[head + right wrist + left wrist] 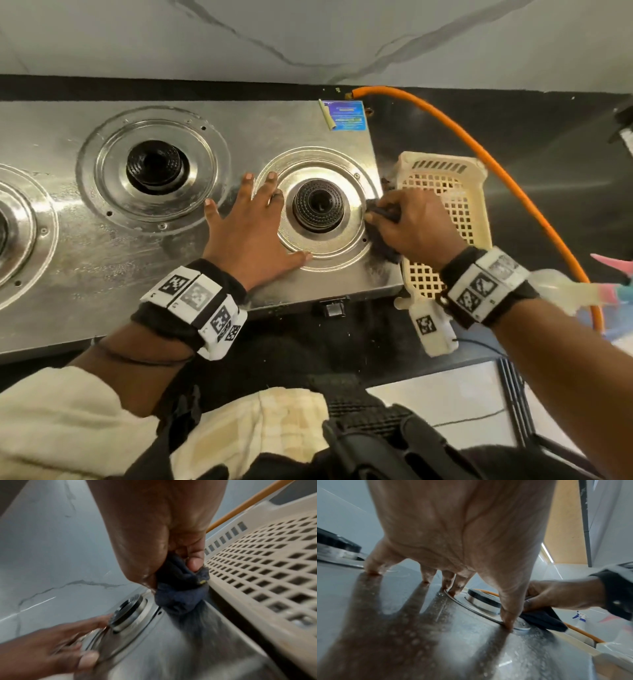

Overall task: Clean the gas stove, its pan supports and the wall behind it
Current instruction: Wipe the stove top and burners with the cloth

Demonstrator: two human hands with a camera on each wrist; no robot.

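Observation:
The steel gas stove (239, 144) lies along a black counter, its pan supports off and its top wet. My left hand (251, 222) presses flat on the steel with fingers spread, just left of the right burner (318, 205); its thumb (507, 619) touches the burner's ring. My right hand (411, 222) grips a bunched dark cloth (178, 592) and holds it against the stove's right edge, beside the burner ring. The grey-veined marble wall (308, 37) rises behind the stove.
A cream plastic basket (448, 192) lies upside down on the counter against the stove's right side. An orange gas hose (479, 154) arcs behind it. A spray bottle (579, 294) lies at the right. Two more burners (157, 166) sit to the left.

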